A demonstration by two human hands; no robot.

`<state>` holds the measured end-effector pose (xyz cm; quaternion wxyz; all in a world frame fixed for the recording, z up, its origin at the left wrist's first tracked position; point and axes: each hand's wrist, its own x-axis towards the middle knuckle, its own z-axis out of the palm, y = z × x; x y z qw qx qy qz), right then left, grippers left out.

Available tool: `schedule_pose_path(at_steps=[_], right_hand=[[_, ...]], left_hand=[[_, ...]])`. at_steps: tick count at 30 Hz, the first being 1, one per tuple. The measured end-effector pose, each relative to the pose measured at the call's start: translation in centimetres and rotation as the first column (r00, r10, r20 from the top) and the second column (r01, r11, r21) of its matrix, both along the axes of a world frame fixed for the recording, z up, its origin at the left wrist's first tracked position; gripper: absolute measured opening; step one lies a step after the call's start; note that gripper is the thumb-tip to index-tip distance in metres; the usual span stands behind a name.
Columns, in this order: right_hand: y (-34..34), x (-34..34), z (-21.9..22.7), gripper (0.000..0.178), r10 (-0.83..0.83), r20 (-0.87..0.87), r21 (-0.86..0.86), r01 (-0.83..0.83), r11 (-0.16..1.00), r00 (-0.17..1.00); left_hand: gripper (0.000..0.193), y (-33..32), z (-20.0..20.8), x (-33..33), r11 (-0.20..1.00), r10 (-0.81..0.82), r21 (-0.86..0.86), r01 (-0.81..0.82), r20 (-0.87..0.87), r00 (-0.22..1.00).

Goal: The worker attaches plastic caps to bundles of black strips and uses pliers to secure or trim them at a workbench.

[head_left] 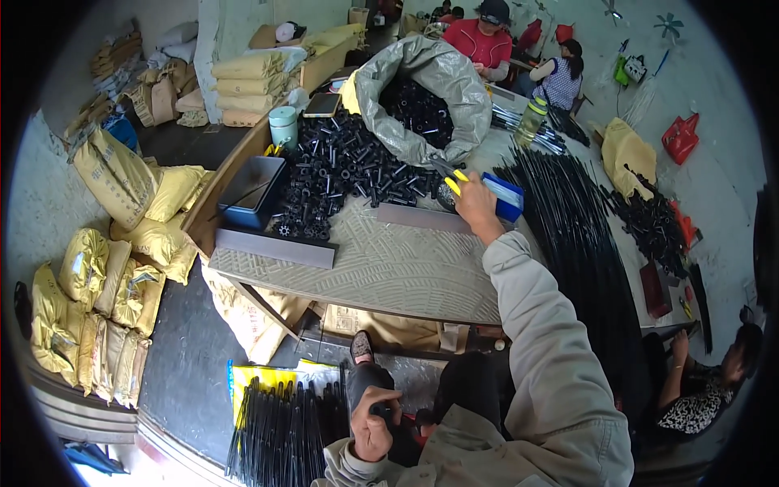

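Observation:
My right hand (477,204) reaches over the table and grips a pair of pliers with yellow handles (454,187). The jaws point away from me, at the mouth of a grey woven sack (377,101). Beside that hand lies a blue box (505,196), with a round dark thing partly hidden behind the fingers. Low over my lap, my left hand (373,424) is closed around a small black object (381,409) whose kind I cannot make out. Small black plastic fittings (349,158) spill in a heap from the sack across the tabletop (381,268).
Long black rods (568,219) cover the table's right side; more rods (284,430) stand by my left leg. A dark blue bin (253,195) and a mint-green cup (283,127) stand left. Yellow sacks (122,183) are stacked on the floor. Other people sit beyond the table and at right.

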<state>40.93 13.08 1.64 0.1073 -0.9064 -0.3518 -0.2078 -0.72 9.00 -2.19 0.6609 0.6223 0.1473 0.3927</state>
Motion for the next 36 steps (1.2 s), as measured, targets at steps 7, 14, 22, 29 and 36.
schedule_pose_path(at_steps=[7, 14, 22, 29, 36], right_hand=[[-1.8, -1.9, 1.9, 0.017, 0.110, 0.034, 0.119, -0.114, 0.986, 0.993], [-7.0, -11.7, 3.4, 0.014, 0.672, -0.523, 0.735, -0.121, 0.667, 0.525], [-15.9, -27.5, 3.9, 0.013, 0.978, -0.208, 0.961, -0.179, 0.210, 0.026], [-17.6, -29.3, 4.6, 0.012, 0.986, -0.080, 0.832, -0.535, 0.146, 0.145], [-18.4, -30.3, 5.3, 0.014, 0.972, -0.111, 0.784, -0.583, 0.213, 0.205]], left_hand=[[0.065, -1.6, 0.6, -0.7, 1.000, -0.009, 0.018, 0.009, 0.025, 1.000], [0.065, -3.1, 1.7, -2.0, 0.999, 0.046, 0.020, -0.046, -0.020, 0.999], [0.059, -3.7, 6.0, 0.4, 0.989, -0.134, 0.072, 0.132, 0.023, 0.991], [0.053, -6.5, 5.9, -1.0, 0.993, -0.068, 0.095, 0.064, 0.038, 0.997], [0.051, -7.5, 5.9, -1.8, 0.991, -0.048, 0.124, 0.043, 0.032, 0.998]])
